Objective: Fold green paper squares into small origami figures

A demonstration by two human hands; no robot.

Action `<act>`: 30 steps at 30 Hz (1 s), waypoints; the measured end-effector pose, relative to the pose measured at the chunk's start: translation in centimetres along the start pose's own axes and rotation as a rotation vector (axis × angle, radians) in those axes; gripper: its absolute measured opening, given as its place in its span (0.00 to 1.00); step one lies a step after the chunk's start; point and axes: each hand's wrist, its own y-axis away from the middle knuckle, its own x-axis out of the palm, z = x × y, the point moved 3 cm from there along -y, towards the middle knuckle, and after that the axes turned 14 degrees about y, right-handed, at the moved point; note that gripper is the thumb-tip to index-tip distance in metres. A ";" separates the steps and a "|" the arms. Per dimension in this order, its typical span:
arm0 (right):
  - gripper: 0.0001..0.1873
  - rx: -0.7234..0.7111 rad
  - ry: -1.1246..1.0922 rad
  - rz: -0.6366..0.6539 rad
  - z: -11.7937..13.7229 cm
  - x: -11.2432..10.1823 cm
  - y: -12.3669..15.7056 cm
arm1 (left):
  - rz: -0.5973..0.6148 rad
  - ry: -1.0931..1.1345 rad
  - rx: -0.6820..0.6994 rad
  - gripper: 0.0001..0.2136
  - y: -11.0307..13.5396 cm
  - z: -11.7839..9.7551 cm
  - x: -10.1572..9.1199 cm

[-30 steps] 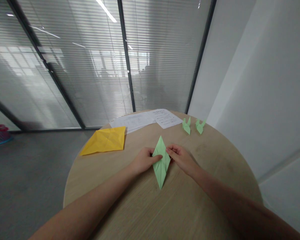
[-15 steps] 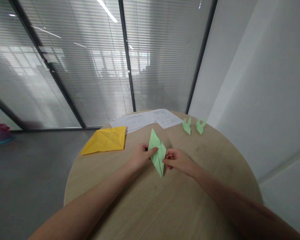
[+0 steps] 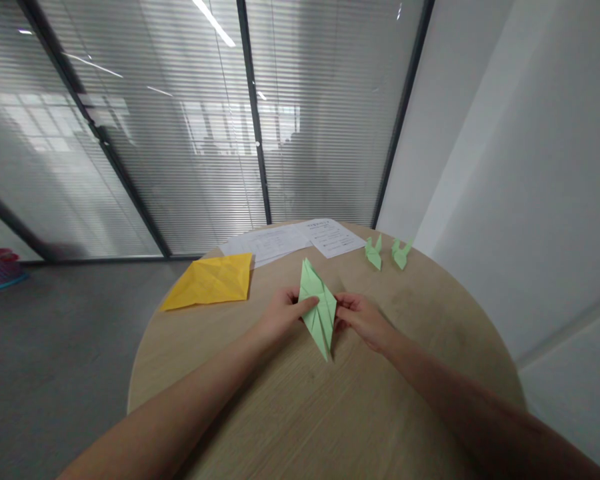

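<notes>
A light green sheet of origami paper, folded into a long diamond with creases down its middle, is held just above the table. My left hand pinches its left corner, thumb lying across the front and fingers behind. At the right corner, my right hand has its fingertips closed on the paper's edge; some of those fingers are hidden behind the fold. The diamond's lower tip points toward me and slightly right.
Two small green folded paper figures stand at the table's back right. Printed sheets lie at the far edge, with a yellow envelope-like packet to their left. The round wooden table faces glass panels with blinds.
The folded green paper has shifted slightly right and toward me. My right hand's fingers have moved up along its right corner, the thumb no longer lying over the front. My left hand keeps its pinch.
</notes>
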 end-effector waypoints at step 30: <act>0.16 -0.418 0.600 -0.215 2.6 0.5 1.8 | -0.034 -0.021 0.099 0.17 -0.2 0.8 0.6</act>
